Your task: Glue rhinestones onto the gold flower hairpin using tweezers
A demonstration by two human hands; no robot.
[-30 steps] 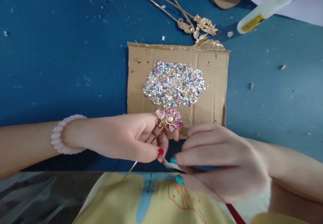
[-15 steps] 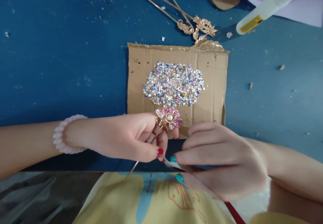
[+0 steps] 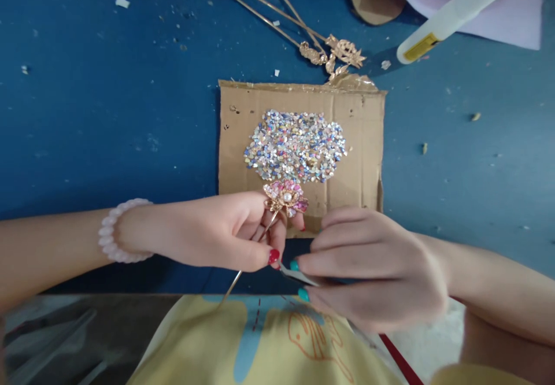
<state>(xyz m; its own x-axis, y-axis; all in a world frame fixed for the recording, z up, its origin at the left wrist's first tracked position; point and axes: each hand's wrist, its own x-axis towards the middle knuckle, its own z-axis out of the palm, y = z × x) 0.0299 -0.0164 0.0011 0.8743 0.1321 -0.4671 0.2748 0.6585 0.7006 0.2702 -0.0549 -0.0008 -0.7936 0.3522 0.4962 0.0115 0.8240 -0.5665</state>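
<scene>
My left hand (image 3: 217, 229) is closed round the thin gold stem of a flower hairpin (image 3: 286, 197). The pin's head has pink petals and a white pearl at its centre, and sits just past my fingers over the cardboard's near edge. My right hand (image 3: 373, 269) pinches a pair of tweezers (image 3: 301, 275), whose bent tips meet the left thumb and finger. Whether the tips hold something is too small to tell. Beyond the flower lies a patch of small glittering chips (image 3: 297, 145) in blue, white and pink on a cardboard sheet (image 3: 364, 142).
Several gold hairpins (image 3: 344, 50) lie behind the cardboard. A white translucent bottle with a yellow label (image 3: 420, 48) is at the back right, beside lilac sheet material (image 3: 515, 21). Paper scraps and crumbs dot the blue table (image 3: 108, 113). Its front edge runs below my hands.
The view has shifted slightly. Both hands keep their grips, and the tweezers' tips stay at my left thumb and finger.
</scene>
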